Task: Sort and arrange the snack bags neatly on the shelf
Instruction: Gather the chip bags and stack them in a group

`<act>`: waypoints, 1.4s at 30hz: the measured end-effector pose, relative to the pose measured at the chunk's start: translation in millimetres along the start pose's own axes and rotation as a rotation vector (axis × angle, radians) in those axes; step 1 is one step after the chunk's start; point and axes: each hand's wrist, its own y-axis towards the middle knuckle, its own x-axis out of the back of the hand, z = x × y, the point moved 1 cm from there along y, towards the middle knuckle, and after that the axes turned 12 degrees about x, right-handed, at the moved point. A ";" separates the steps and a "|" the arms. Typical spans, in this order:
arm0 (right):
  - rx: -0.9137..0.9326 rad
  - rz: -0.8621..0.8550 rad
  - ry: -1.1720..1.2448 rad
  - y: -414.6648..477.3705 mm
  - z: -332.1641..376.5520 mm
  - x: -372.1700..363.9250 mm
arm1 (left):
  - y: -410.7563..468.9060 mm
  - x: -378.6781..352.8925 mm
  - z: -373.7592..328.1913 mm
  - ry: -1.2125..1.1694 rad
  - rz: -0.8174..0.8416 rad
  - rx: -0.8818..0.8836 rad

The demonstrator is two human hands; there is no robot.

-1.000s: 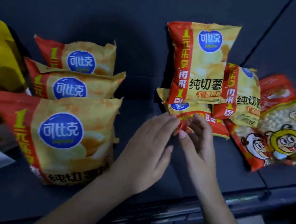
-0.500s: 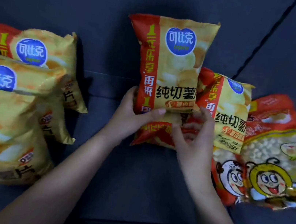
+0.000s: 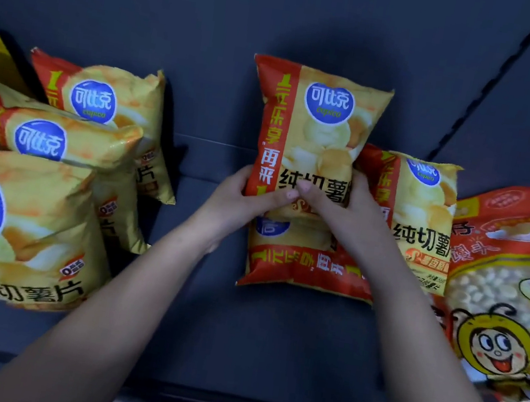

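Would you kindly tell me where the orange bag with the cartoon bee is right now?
In the head view, the orange cartoon-bee snack bag lies at the far right of the dark shelf, just right of a yellow-and-red chip bag.

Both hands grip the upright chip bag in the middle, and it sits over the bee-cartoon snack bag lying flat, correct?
Not quite. The head view shows the left hand and right hand gripping the upright chip bag, but the flat bag under it is a second chip bag; the bee-cartoon snack bag lies further right.
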 end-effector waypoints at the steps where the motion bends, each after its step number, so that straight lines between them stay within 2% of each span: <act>1: -0.010 -0.002 -0.003 -4.3 -0.4 0.5 | -3.6 0.3 1.7 -0.004 0.020 0.008; 8: -0.044 0.048 -0.076 -26.6 7.6 7.7 | -22.3 2.3 19.3 -0.022 0.124 0.052; 13: -0.003 0.046 0.071 -29.7 17.4 1.9 | -32.6 13.4 17.5 -0.063 0.109 -0.071; 15: 0.031 0.020 0.163 -24.6 25.1 -6.5 | -32.6 22.8 11.1 -0.054 0.048 -0.154; 19: 0.067 -0.030 0.252 1.0 34.3 -29.5 | -23.3 47.7 -0.5 0.052 -0.185 -0.363; 22: 0.102 0.013 0.219 24.8 36.4 -51.2 | -8.9 61.4 1.5 0.091 -0.309 -0.406; 26: 0.095 0.107 0.136 43.4 30.4 -76.4 | 11.6 71.8 25.0 0.129 -0.357 -0.325; 30: 0.022 0.221 0.063 46.7 13.0 -92.3 | 19.9 72.4 50.1 -0.053 -0.266 -0.139; 33: -0.065 0.286 -0.015 47.3 4.2 -90.4 | 23.5 65.5 52.7 -0.076 -0.241 -0.137; 42: -0.092 0.250 -0.054 43.7 5.1 -77.5 | 30.3 50.4 46.3 -0.124 -0.248 -0.133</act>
